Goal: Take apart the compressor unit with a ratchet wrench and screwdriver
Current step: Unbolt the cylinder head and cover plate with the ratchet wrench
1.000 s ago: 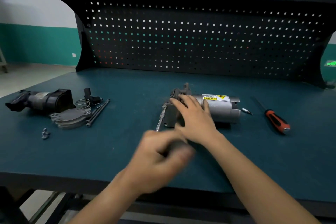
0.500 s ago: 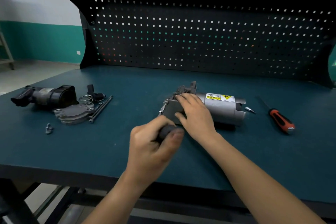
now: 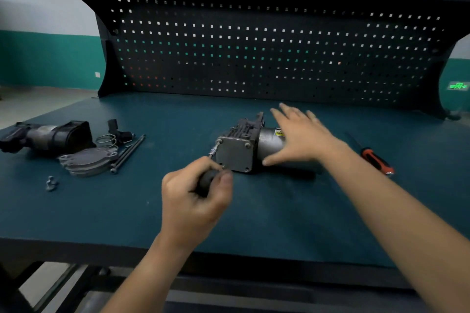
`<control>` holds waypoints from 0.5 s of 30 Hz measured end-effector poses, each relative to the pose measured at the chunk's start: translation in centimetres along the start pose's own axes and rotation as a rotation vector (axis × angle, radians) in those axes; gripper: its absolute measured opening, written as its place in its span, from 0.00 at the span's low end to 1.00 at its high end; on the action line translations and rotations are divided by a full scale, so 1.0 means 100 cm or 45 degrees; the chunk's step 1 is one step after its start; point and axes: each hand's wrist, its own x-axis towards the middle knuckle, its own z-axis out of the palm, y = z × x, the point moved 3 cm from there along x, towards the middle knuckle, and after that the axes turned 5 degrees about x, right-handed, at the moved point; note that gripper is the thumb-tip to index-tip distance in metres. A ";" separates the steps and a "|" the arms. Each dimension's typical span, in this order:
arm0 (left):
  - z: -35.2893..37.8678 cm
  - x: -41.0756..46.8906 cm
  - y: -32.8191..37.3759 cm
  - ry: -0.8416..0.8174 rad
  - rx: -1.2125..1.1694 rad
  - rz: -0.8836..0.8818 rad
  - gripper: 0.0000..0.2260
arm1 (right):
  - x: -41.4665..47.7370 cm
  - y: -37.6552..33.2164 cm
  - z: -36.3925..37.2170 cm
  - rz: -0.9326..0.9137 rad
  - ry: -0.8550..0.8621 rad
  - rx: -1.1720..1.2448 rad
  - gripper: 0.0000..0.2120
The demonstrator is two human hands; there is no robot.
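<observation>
Mostly hidden ratchet wrench (image 3: 206,181), left hand (image 3: 193,204) gripping

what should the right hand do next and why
Probably press the right hand down on the compressor to steady it. That hand is open, spread over its round body, while the left hand grips the wrench with its tip on a bolt at the compressor's end. Turning could roll the unit.
</observation>
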 end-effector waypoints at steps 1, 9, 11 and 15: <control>-0.001 0.001 -0.002 0.001 0.005 -0.009 0.12 | 0.004 0.006 -0.002 0.087 -0.110 -0.068 0.56; -0.016 0.025 -0.030 0.365 0.095 -0.044 0.18 | 0.022 0.010 0.016 0.110 -0.006 -0.137 0.34; -0.021 0.040 -0.041 0.474 0.124 -0.071 0.20 | 0.022 0.011 0.019 0.142 0.039 -0.129 0.33; -0.016 0.061 -0.064 0.564 0.171 -0.273 0.17 | 0.024 0.005 0.020 0.205 0.085 -0.142 0.31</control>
